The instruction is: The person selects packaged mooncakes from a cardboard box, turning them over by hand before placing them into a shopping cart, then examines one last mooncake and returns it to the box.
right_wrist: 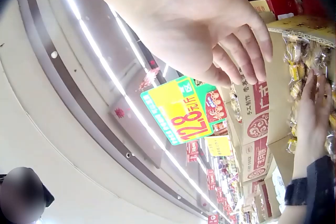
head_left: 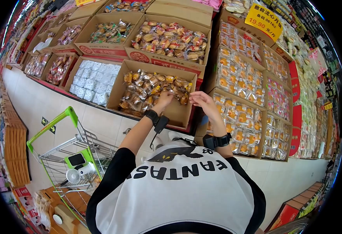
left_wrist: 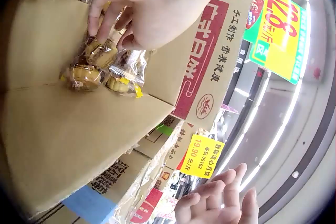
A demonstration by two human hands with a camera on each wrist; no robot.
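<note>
My left hand (head_left: pixel 163 102) reaches into a cardboard box (head_left: pixel 178 116) of small mooncakes (head_left: pixel 139 85) in clear wrappers. In the left wrist view, its fingers (left_wrist: pixel 107 27) touch a few wrapped mooncakes (left_wrist: pixel 101 55) in the box's corner, and the palm hides part of them. The right wrist view shows its fingers fairly straight over the pile. My right hand (head_left: pixel 206 103) hovers by the box's right edge, fingers loosely bent and holding nothing. Bare cardboard shows at the box's near right corner.
White-wrapped packets (head_left: pixel 93 80) fill a box to the left, and a box of red-and-clear packets (head_left: pixel 169 41) stands behind. Trays of packaged cakes (head_left: pixel 237 121) are on the right. A green-handled shopping cart (head_left: pixel 71 156) stands at my left, and a yellow price sign (head_left: pixel 263 22) at back right.
</note>
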